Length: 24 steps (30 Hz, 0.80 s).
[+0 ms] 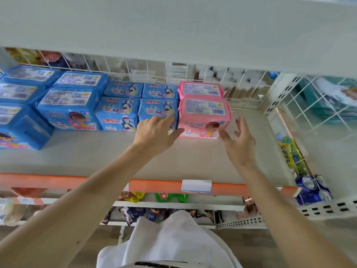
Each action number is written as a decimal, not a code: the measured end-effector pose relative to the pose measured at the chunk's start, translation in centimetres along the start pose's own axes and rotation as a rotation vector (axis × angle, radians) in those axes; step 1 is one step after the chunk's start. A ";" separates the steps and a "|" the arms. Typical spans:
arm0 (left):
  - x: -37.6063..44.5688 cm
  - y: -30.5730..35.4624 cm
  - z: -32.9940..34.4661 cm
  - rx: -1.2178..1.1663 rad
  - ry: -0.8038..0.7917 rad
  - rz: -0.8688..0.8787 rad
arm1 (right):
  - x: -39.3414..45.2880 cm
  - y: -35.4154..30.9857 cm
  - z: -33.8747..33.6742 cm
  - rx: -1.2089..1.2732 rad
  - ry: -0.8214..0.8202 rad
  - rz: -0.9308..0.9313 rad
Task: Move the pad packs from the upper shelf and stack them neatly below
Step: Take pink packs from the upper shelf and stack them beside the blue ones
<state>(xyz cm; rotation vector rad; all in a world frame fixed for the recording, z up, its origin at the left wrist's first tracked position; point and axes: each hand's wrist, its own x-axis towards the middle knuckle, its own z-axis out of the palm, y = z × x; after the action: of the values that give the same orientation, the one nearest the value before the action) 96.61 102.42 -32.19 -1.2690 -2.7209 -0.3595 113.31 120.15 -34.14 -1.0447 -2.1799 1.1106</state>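
I see both hands reaching toward the front pink pad pack (204, 118), which stands on a pale shelf (108, 157) and serves as my landmark. The left hand (154, 133) sits at the pack's left side, fingers straight and spread, the thumb stretched toward the pack's lower left corner and the fingertips lying against the blue pad pack (158, 113) just left of it. The hand curls round nothing. The right hand (239, 141) hovers at the pack's right side with relaxed, spread fingers; its thumb tip meets or nearly meets the pack's lower right corner, and I cannot tell which. It holds nothing either.

Directly behind the landmark stands a second pink pad pack (201, 89), touching it. To the landmark's left run rows of blue packs: smaller ones (116, 115) with a cartoon figure closest, then larger blue bundles (69, 109) further left. Behind the packs rises a white wire grid (135, 70). In front of the landmark, the shelf ends in an orange edge strip (154, 185) carrying a white and blue price label (196, 186). Below and right of the landmark, blue drink cans (313, 188) show their tops. Above everything spans the underside of another pale shelf (173, 26).
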 end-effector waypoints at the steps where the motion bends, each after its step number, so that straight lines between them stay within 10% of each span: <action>1: -0.9 0.1 0.1 0.005 0.023 0.011 | -0.6 -0.3 -0.5 -0.004 -0.011 0.011; 24: -19.0 9.3 -4.3 0.042 0.140 -0.090 | -17.0 -0.6 -3.8 -0.092 -0.230 -0.318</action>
<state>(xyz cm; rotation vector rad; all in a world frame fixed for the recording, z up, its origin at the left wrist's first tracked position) 115.98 93.02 -30.47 -1.0705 -2.6585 -0.3826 125.79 108.12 -32.74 -0.5974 -2.4908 1.0312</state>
